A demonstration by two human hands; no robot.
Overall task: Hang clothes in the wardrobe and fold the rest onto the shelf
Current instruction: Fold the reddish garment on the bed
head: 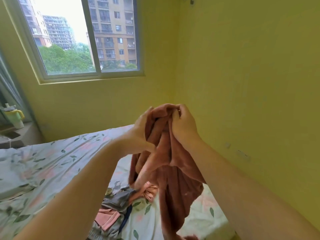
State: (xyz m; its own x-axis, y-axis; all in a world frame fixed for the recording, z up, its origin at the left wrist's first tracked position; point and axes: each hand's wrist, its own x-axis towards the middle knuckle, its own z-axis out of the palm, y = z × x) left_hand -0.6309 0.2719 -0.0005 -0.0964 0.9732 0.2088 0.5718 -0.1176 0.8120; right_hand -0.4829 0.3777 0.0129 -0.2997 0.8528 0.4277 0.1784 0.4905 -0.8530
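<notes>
A rust-brown fleece garment [174, 184] hangs in the air above the bed, held up at its top edge by both hands. My right hand [184, 124] grips a bunched top fold of it, fingers curled. My left hand [142, 129] holds the fabric just to the left; its fingers go behind the cloth and are partly hidden. The garment's lower end trails down to the bed. Beneath it lies a small heap of other clothes [114, 212]: grey, pink and dark blue pieces.
The bed [39, 172] has a pale leaf-print sheet and fills the lower left. Yellow walls close in on the right and behind. A window [83, 37] is at the upper left. A green tumbler [16, 116] stands on a ledge at far left.
</notes>
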